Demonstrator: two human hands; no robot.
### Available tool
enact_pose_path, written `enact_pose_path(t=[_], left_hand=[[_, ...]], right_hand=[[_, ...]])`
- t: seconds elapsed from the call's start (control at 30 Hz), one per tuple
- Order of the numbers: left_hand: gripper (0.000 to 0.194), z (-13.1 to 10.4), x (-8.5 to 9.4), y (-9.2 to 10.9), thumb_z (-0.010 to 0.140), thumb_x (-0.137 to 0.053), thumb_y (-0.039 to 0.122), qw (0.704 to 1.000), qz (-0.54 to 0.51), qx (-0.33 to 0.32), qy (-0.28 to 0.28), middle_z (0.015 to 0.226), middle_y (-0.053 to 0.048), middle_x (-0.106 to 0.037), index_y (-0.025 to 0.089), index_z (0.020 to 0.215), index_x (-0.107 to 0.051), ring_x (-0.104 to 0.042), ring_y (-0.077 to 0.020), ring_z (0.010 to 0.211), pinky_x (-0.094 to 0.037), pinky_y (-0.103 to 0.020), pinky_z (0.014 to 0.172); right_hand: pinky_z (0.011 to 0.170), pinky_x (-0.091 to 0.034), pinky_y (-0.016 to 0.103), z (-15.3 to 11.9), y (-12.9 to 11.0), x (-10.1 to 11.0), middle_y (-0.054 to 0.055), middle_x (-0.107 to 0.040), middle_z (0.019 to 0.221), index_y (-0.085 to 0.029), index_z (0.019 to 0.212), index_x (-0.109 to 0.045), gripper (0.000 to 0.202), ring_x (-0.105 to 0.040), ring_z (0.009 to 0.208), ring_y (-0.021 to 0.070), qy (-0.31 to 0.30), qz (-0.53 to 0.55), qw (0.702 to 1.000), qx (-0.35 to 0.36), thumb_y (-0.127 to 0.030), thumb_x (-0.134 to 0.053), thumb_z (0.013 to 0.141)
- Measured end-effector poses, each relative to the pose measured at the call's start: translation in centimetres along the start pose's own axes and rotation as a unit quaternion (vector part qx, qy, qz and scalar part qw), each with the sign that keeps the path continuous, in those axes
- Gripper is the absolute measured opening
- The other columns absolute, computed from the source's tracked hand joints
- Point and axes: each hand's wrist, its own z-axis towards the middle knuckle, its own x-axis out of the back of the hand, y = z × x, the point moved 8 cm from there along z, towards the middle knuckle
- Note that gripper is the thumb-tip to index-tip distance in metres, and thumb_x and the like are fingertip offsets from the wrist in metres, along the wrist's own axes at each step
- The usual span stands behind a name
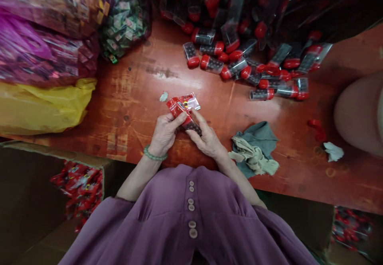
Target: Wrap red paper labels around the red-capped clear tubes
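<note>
Both hands meet near the front edge of the red-brown table (143, 81). My left hand (165, 132), with a green bead bracelet at the wrist, is closed on a red printed packet (176, 105), its thumb lying on top. From the right, my right hand (206, 137) has its fingers closed round a clear tube of dark beads (194, 126), which lies against the packet. The far end of the packet and a shiny silver-white piece stick out beyond the fingertips. My fingers hide part of the tube and where it meets the packet.
Red-capped tubes (211, 63) spread across the back right. Filled plastic bags (48, 105) stand at the left. Grey-green cloths (257, 145) lie right of my hands, near a pale round container (362, 113). Below the table, an open carton (60, 153) holds red packets.
</note>
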Motion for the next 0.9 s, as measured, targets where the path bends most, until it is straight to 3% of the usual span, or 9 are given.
enact_pose_path(t=[0.23,0.4,0.53,0.67,0.9], left_hand=[[0.022,0.0,-0.1,1.0,0.066,-0.087,0.032,0.994,0.084,-0.038,-0.058,0.083,-0.003,-0.079,0.019,0.082,-0.079,-0.07,-0.0145,0.074,-0.056,-0.027,0.08],[0.032,0.0,-0.3,-0.1,0.06,-0.09,0.039,1.0,-0.009,-0.01,-0.011,0.082,-0.004,-0.078,0.018,0.081,-0.077,-0.07,-0.0152,0.073,-0.055,-0.029,0.08],[0.033,-0.1,0.0,-0.9,0.057,-0.092,0.037,0.999,-0.03,-0.004,0.023,0.078,-0.003,-0.077,0.018,0.078,-0.076,-0.069,-0.0145,0.071,-0.055,-0.029,0.08],[0.031,0.0,0.1,-0.7,0.058,-0.091,0.033,1.0,-0.021,-0.012,0.01,0.082,-0.003,-0.077,0.018,0.08,-0.076,-0.069,-0.0147,0.074,-0.055,-0.029,0.081],[0.029,0.0,-0.4,0.1,0.056,-0.092,0.027,1.0,-0.017,-0.013,-0.016,0.084,-0.001,-0.077,0.019,0.079,-0.076,-0.068,-0.0126,0.076,-0.055,-0.025,0.081]], right_hand=[[0.108,-0.051,0.038,0.1,-0.4,0.6,0.009,-0.059,0.143,-0.024,0.154,-0.033,0.058,-0.061,0.126,0.0196,0.008,0.008,1.0,0.028,-0.039,-0.047,0.1],[0.107,-0.052,0.039,0.2,-0.3,0.7,0.01,-0.053,0.149,-0.025,0.155,-0.028,0.062,-0.059,0.129,0.0218,0.028,0.033,0.999,0.014,-0.038,-0.05,0.098],[0.098,-0.058,0.039,0.0,0.2,0.4,0.01,-0.057,0.145,-0.026,0.156,-0.026,0.064,-0.069,0.112,0.0214,0.032,0.027,0.999,-0.006,-0.037,-0.051,0.098],[0.1,-0.057,0.039,-0.1,-0.1,0.5,0.012,-0.05,0.151,-0.024,0.156,-0.027,0.064,-0.067,0.118,0.0225,0.027,0.009,1.0,0.006,-0.037,-0.052,0.097],[0.106,-0.053,0.042,0.1,-0.4,0.8,0.011,-0.055,0.147,-0.023,0.154,-0.031,0.06,-0.061,0.127,0.0239,0.006,0.014,1.0,0.008,-0.035,-0.051,0.098]])
